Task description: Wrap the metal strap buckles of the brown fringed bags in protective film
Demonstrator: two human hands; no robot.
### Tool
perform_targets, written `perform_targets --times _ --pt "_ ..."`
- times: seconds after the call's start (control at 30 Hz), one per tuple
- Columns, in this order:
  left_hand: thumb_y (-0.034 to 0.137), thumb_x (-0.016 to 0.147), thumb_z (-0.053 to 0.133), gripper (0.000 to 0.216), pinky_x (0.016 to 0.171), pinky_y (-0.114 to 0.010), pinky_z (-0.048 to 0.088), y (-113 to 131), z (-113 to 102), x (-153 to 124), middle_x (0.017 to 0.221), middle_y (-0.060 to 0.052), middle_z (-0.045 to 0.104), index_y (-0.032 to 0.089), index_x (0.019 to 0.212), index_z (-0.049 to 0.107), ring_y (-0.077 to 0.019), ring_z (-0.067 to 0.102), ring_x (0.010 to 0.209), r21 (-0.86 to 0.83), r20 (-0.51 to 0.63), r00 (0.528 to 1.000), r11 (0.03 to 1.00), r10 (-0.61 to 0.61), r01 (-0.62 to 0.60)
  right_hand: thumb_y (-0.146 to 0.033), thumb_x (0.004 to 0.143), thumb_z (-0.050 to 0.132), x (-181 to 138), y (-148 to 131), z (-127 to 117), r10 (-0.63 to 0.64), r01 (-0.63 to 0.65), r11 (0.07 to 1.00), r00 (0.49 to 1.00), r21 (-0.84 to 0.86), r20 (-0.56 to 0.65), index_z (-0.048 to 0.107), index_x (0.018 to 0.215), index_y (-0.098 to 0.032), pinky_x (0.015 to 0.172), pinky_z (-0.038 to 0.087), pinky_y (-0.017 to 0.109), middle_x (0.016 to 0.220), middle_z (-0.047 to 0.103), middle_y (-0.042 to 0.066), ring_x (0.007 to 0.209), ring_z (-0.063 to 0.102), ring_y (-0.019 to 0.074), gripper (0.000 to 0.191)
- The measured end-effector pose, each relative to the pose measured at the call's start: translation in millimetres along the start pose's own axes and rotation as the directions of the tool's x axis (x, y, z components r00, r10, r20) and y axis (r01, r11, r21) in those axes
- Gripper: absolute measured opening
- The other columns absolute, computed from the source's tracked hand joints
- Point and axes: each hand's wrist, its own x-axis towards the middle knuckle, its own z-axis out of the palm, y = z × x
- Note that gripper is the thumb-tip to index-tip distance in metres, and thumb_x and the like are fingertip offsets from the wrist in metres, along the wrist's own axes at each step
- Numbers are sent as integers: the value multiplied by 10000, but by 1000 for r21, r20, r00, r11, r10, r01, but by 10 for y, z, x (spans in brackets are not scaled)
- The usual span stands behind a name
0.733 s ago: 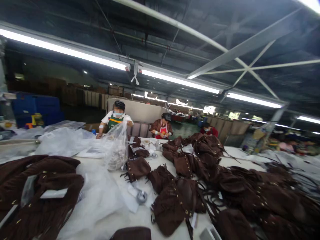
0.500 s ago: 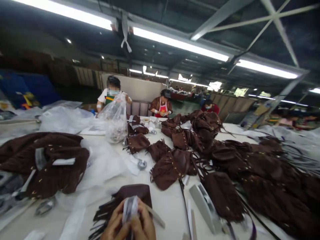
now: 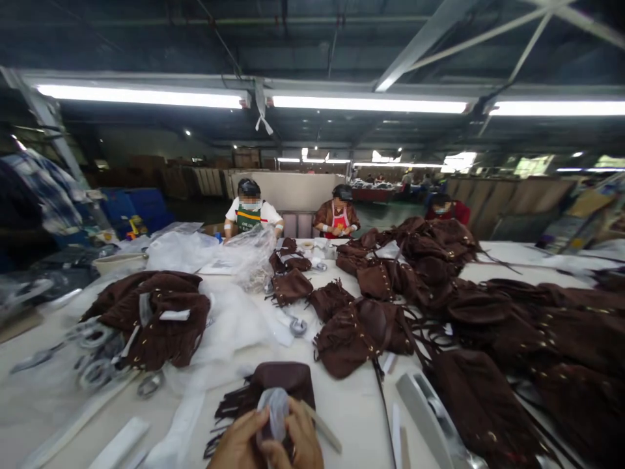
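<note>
Near the front edge of the table, my left hand and my right hand hold a small translucent plastic-wrapped bundle between them. Fingers of both hands press on its sides; what lies inside the wrap is blurred. Under and behind the hands lies a dark brown fringed bag, its fringe spread to the left. A thin pale strip sticks out beside my right hand, lying over the table.
Brown bags are heaped across the middle and right. A grey tape dispenser stands at front right. More brown bags, plastic sheeting and wrapped coils lie left. Co-workers sit across the table.
The view has levelled and swung left, so the table things appear farther right. The bundle has turned in my hands. The co-worker's raised plastic bag is now lower.
</note>
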Motion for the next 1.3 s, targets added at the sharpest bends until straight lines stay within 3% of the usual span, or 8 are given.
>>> perform_targets --times 0.1,0.2,0.27,0.57,0.83,1.03,1.13,1.3 --pt "601 699 704 546 1017 -448 465 -196 29 -20 1142 -148 711 161 1023 722 -338 589 1171 168 -55 979 968 197 -185 -304 727 683 31 -15 -95 69 -69 996 998 52 -2 722 815 -220 1059 429 415 1346 580 113 1246 534 295 128" --pt "641 800 554 576 1170 -451 280 -455 45 -78 1375 -116 575 217 1173 668 -325 413 1359 494 66 875 746 480 -447 -347 816 603 107 -112 -195 218 -213 964 976 157 -12 714 979 -216 1041 441 368 1373 554 100 1236 542 263 236" --pt "614 845 502 595 1191 -436 237 -601 73 -118 1468 -105 479 231 1292 588 -316 339 1408 596 153 832 622 533 -508 -382 848 580 156 -197 -240 260 -253 944 966 211 -6 652 1154 -205 1037 439 340 1381 544 104 1229 544 249 361" --pt "446 938 434 538 1191 -410 253 -605 266 -135 1528 -107 354 238 1432 386 -261 288 1434 620 86 854 644 513 -449 -424 917 476 231 -381 -187 289 -275 908 957 315 3 541 1248 -198 1003 449 341 1272 584 90 1152 567 211 406" --pt "415 790 683 549 1177 -360 264 -519 230 -18 1422 -84 508 242 1298 569 -292 386 1374 550 40 847 696 530 -462 -417 974 386 240 -364 -140 300 -295 896 953 332 38 489 1281 -217 993 474 333 1217 602 70 1113 589 178 381" --pt "389 760 733 372 985 -362 492 -311 220 -27 1121 -80 706 182 1066 690 -282 587 1160 120 -120 983 985 139 -125 -363 902 568 108 -100 -375 52 -83 994 938 76 344 486 1339 -212 1142 352 413 1515 369 107 1385 380 242 470" --pt "288 722 778 290 823 -285 555 -280 244 -60 1019 -76 731 156 972 710 -239 652 1017 -32 -162 984 996 81 -87 -301 866 620 -27 34 -354 -44 63 997 952 -54 304 298 1465 -178 1144 355 447 1555 290 150 1425 312 258 691" --pt "225 749 754 265 744 -276 564 -292 227 -49 1024 -85 730 150 1001 714 -228 671 964 -80 -131 989 993 75 -86 -248 880 590 -100 75 -253 -136 189 953 965 -235 226 518 1250 -188 1052 457 474 1394 515 146 1293 482 275 381"
